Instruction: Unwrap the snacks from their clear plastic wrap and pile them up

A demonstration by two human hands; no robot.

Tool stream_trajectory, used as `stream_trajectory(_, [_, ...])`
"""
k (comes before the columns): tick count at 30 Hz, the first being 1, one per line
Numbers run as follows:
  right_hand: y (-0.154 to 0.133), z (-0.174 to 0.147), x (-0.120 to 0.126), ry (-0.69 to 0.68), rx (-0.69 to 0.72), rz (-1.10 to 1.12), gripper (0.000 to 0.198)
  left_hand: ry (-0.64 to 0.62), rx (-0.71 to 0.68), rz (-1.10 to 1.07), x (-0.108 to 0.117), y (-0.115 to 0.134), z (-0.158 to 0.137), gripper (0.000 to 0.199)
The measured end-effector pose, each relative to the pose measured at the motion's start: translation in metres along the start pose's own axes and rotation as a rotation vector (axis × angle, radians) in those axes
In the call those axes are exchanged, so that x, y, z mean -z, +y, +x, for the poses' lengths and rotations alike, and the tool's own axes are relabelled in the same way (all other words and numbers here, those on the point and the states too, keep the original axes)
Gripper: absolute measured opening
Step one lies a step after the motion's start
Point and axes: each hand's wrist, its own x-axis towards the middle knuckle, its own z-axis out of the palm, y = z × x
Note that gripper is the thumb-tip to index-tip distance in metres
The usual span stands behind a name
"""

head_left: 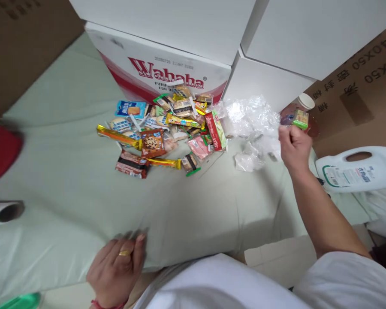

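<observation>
Just beyond right grip [295, 148], green-edged packet [300, 117]

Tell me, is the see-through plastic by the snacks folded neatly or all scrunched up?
Scrunched up: the clear plastic is bunched and wrinkled beside the snack packets.

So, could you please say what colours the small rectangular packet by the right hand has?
The packet is green and tan, seen best in the head view.
</observation>
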Motion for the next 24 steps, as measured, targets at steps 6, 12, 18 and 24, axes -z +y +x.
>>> stream_trajectory(6, [-0.075, 0.077, -0.067, -0.262, 0.505, -0.265, 0.035, 0.107, 0.013, 0.08, -0.004, 0.001, -0.001, 0.024])
stream_trajectory(12, [-0.101, 0.111, -0.177, -0.46, 0.634, -0.459, 0.053, 0.108, -0.03, 0.046, -0.005, 0.0, -0.006, 0.03])
stream_trajectory(18, [-0.104, 0.116, -0.18, -0.295, 0.613, -0.374, 0.058, 0.082, -0.025, 0.01, -0.007, -0.001, -0.009, 0.029])
stream_trajectory(24, [-0.129, 0.1, -0.091, -0.099, 0.452, -0.118, 0.053, 0.001, 0.092, -0.192, 0.004, 0.0, -0.004, 0.019])
